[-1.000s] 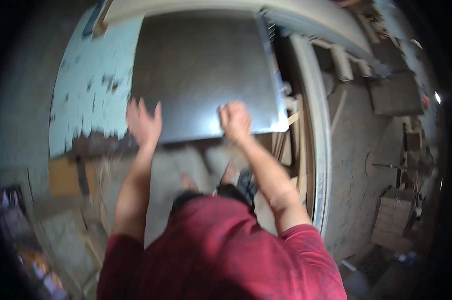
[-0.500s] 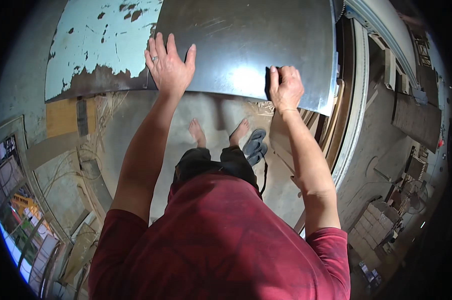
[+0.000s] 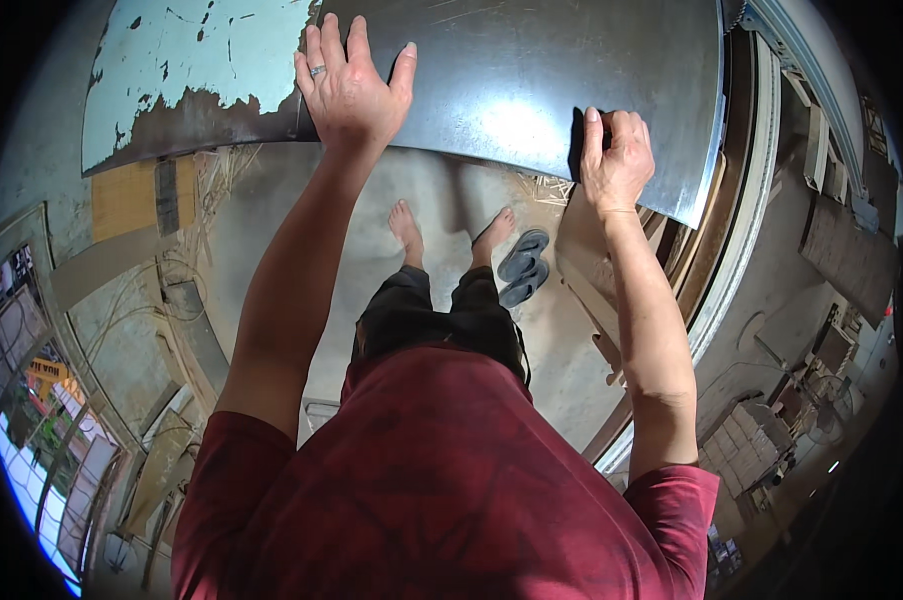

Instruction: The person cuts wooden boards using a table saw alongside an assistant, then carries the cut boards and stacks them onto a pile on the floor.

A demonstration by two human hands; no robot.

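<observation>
Left hand (image 3: 357,95) is spread palm-down by the left edge of a dark, smooth, shiny flat sheet (image 3: 492,65); right hand (image 3: 617,160) is curled at its front edge, can't tell if it's pinching anything. Sheet looks to be lying beside the bare part of a pale-blue, flaking-paint worktop (image 3: 192,55). I'd guess stiff, heavyish, kinda slippery, so grab the front edge and right corner. Grey floor (image 3: 342,215), dark sandals (image 3: 524,252), brown wooden strips (image 3: 717,225) at right
</observation>
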